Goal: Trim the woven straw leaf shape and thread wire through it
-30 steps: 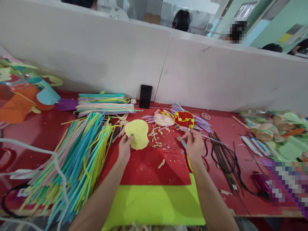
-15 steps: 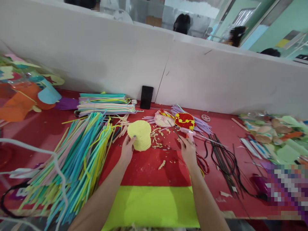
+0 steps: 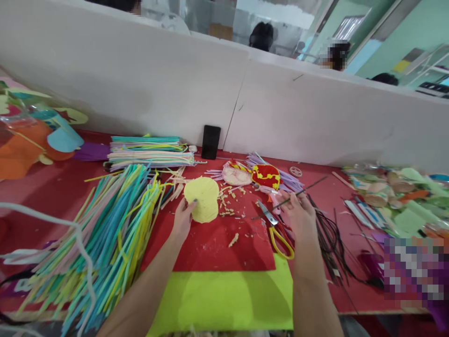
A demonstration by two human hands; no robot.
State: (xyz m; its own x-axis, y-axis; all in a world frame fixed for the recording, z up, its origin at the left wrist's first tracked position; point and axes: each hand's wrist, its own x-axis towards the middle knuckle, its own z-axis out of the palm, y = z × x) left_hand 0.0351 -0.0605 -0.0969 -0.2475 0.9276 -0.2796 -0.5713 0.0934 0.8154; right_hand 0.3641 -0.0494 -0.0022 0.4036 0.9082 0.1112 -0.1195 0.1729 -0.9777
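Observation:
My left hand [image 3: 183, 217] pinches the lower left edge of a pale yellow, rounded flat piece [image 3: 203, 199] with a ridged surface. In my right hand [image 3: 298, 210] is a thin dark stick [image 3: 314, 184], slanting up to the right between the fingers. Scissors with yellow handles [image 3: 280, 243] lie beside that hand, blades pointing up and left. Behind them is a pink glue gun [image 3: 269, 189], partly hidden. Small pale yellow scraps [image 3: 233, 196] are scattered between my hands on a red sheet [image 3: 213, 252], which overlaps a lime green sheet [image 3: 224, 304].
Loose coloured pipe cleaners [image 3: 108, 234] cover the left side, with stacked bundles [image 3: 150, 152] behind. A black phone [image 3: 211, 142] leans on the white partition [image 3: 168, 84]. Round decorated pieces [image 3: 266, 176] lie at centre back. Dark stems [image 3: 326, 238] and felt pieces [image 3: 414, 206] are on the right.
My right hand has moved right, away from the scraps, with the dark stick now pointing up to the right. The scissors show more fully. My left hand still holds the yellow piece.

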